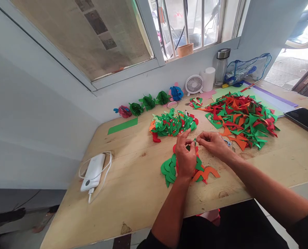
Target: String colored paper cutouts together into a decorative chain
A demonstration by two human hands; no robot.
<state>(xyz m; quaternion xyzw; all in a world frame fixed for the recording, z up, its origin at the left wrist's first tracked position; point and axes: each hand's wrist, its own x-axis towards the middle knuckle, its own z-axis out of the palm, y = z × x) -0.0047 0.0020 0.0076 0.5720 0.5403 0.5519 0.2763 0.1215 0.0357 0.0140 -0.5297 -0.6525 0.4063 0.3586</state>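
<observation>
Nearest the lens: two bare forearms reaching in from five and six o'clock over pale wooden surface. Left hand resting atop small heap of curved green, red and orange paper cut-outs, thumb and forefinger pinched toward tiny green paper piece held between both hands. Right hand meeting it from three o'clock, fingertips closed on same scrap (exact pinch partly hidden, but both grips clenched on it, not released).

Progress, judged from layout alone:
- Done, probably: row of folded green, pink and blue paper rosettes lined along wall at eleven to twelve o'clock, looking finished.
- Part-way: dense mound of mostly green cut shapes with red bits just beyond hands at twelve o'clock, apparently sorted or prepared.
- Left: large loose sprawl of red, orange and green paper offcuts at one to two o'clock, well apart from hands, seemingly untouched; plenty remaining.

Elsewhere on surface: flat green paper strip at ten o'clock; white power bank with coiled white cable at nine o'clock near edge; small white desk fan, white cylindrical cup and steel-capped flask by sill at twelve to one o'clock; dark phone at three o'clock.
</observation>
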